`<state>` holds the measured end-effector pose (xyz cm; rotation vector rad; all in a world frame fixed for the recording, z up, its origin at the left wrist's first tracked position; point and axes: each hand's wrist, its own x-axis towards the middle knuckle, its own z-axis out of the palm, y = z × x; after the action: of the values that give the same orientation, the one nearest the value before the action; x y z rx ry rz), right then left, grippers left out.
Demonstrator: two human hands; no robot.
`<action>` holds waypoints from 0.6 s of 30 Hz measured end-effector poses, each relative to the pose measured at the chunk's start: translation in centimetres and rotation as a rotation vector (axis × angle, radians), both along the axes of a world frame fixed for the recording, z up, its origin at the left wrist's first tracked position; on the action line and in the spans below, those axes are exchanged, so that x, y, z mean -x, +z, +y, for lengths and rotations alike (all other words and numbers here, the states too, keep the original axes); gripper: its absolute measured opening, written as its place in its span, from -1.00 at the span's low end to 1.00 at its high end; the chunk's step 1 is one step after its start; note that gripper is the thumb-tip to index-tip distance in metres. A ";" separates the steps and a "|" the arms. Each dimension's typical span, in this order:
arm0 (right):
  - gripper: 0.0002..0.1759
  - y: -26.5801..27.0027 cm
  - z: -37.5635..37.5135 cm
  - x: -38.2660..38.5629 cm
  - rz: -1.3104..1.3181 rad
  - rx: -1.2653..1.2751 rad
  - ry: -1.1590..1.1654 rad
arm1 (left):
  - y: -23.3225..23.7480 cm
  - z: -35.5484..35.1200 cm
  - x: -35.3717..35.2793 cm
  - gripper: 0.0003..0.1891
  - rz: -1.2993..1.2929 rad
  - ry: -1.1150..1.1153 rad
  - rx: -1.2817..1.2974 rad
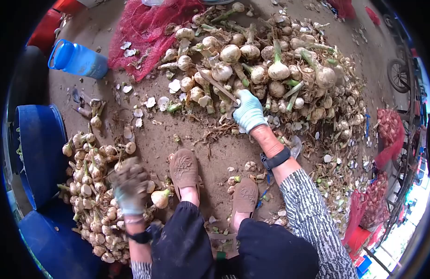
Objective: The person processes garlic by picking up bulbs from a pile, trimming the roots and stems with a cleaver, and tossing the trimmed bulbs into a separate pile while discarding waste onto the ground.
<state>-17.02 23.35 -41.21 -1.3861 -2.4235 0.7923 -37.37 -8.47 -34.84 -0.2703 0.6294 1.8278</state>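
My right hand [249, 111], in a pale blue glove, is closed around a knife. The knife's narrow brownish blade [217, 85] points up and left, over the near edge of a large heap of garlic bulbs [278, 70], many with stalks. Motion smears my left hand [129, 188], which wears a dirty glove, so its fingers do not show clearly. It is above a second pile of garlic [97, 223] to the left of my feet, where most bulbs have short stems. One bulb with a greenish-yellow neck [160, 198] lies beside that hand.
Blue tubs [40, 153] stand at the left edge. A blue water bottle [80, 59] lies near a red mesh bag [143, 35] at the top. Filled red net bags [389, 128] sit at the right by a wheeled cart [398, 75]. Peel scraps litter the dirt floor.
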 end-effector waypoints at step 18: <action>-0.70 9.9 -10.1 -6.0 0.146 0.554 0.020 | -0.7 14.2 -6.4 -0.34 0.187 -0.684 -0.019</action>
<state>-11.02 13.28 -31.36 -1.4073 -2.1951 1.5968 -30.94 5.76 -35.55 0.1262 0.7242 1.2026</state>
